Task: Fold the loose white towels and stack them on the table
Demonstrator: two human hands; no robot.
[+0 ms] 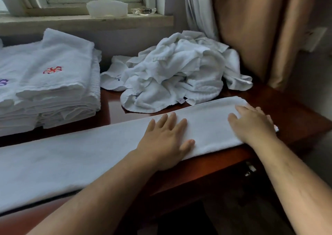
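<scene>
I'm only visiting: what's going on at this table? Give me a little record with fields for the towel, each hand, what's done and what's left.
Towel in work: long towel, folded into a strip along the front of the table
Left hand: flat on the strip, fingers straight
Right hand: resting on its right end
Done: stack of folded towels, back left
Left: crumpled pile of towels, behind the strip

hands: left hand point(166, 141) and right hand point(251, 125) lay flat on long towel point(89, 155)
desk point(206, 164): folded stack point(52, 83) left, loose pile point(177, 69) behind

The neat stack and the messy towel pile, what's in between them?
Just a bare strip of table between stack and pile, in the head view.
</scene>
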